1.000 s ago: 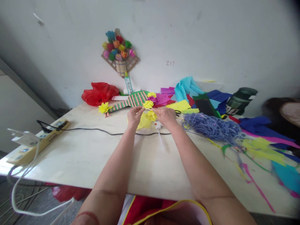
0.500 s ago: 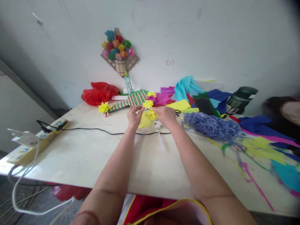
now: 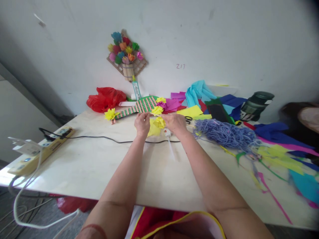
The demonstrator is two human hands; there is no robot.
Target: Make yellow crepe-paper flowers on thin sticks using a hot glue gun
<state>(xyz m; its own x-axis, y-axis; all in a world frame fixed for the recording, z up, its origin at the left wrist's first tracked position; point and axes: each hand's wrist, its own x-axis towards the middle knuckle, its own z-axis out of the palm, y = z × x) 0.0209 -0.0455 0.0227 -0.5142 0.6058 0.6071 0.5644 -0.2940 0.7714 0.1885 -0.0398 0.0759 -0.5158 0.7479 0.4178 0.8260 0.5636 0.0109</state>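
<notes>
Both hands are closed, fingertips pinched, over the middle of the table's far half. My left hand (image 3: 142, 124) and my right hand (image 3: 175, 122) face each other with a thin pale strip (image 3: 156, 115) stretched between them; its exact kind is too small to tell. Just behind the strip is a yellow paper flower (image 3: 157, 110), and another yellow paper flower (image 3: 159, 122) lies below it. Yellow paper (image 3: 154, 130) rests between my wrists. A white tool with a translucent stick (image 3: 167, 132), resembling a glue gun, is beside my right wrist. Beyond my hands lies a green, stick-striped guitar-shaped piece (image 3: 143, 105).
A purple string bundle (image 3: 224, 134), black-handled scissors (image 3: 188, 119), a phone (image 3: 218, 113) and a dark jar (image 3: 256, 106) are at right among coloured paper. A black cable (image 3: 107, 137) crosses from the power strip (image 3: 50, 146). A red plastic bag (image 3: 106, 99) sits back left.
My hands have shifted slightly to the left, and the pale strip stays stretched between them. The surrounding things stay in place.
</notes>
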